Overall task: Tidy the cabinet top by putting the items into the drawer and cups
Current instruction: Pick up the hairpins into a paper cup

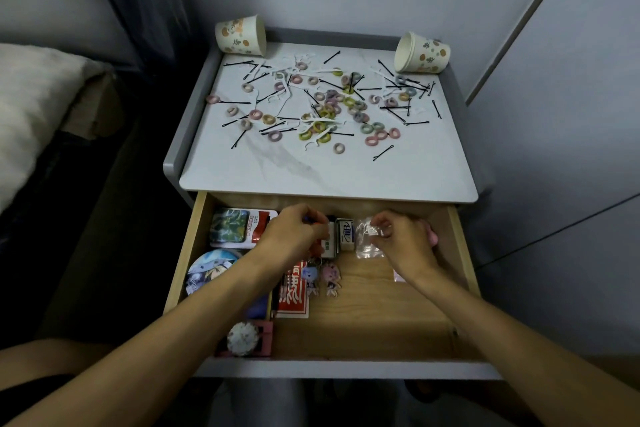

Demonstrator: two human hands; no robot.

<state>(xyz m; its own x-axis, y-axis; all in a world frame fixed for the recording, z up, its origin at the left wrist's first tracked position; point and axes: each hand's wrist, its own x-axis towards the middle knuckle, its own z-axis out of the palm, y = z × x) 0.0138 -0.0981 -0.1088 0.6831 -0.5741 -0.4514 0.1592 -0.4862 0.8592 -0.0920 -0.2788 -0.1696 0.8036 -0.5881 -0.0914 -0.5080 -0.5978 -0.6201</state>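
Free room: drawer front-right.

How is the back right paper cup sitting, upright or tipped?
Tipped. The cup lies on its side on the cabinet top, its open mouth facing left, with nothing visible inside.

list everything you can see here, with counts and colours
cabinet top: one, white marbled, grey rim, beside the bed
paper cups: two, cream with orange print, on their sides at the back corners
hair ties: many, pastel, scattered on top
bobby pins: many, black, scattered on top
floss picks: several, white, among the ties
drawer: one, light wood, pulled open
round badge: one, blue, drawer left
red packet: one, drawer middle
keychains: two, pink and blue figures
clear bag: one, drawer back
pillow: one, white, far left
left hand: in drawer, fingers curled, hold unclear
right hand: pinches the clear bag
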